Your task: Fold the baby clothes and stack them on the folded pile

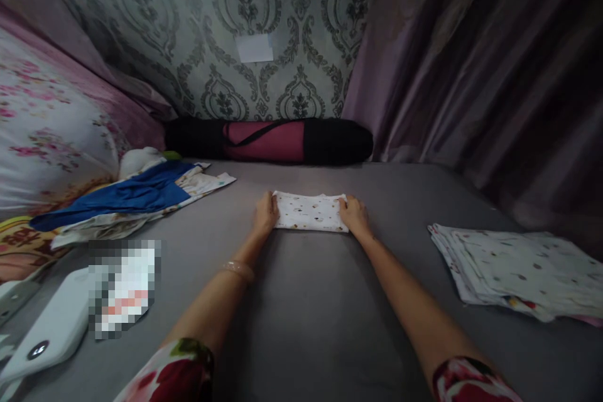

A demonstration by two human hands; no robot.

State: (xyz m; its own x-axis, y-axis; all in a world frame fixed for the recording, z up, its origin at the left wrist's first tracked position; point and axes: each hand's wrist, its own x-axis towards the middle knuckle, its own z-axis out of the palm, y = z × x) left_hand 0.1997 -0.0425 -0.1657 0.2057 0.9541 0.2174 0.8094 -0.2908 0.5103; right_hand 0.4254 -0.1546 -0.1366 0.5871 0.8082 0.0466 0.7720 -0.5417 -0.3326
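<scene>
Mid-fold: the left hand [265, 213] and right hand [354, 215] each pinch one end of the folded cloth [308, 211], which lies flat on the grey bed [306, 314] (similar cloths are stacked [513, 270] at right). Another fold would likely need its ends kept even.

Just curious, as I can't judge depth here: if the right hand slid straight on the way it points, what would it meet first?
The folded white cloth, whose end the right hand already touches; beyond it, probably the black and pink roll at the back.
</scene>
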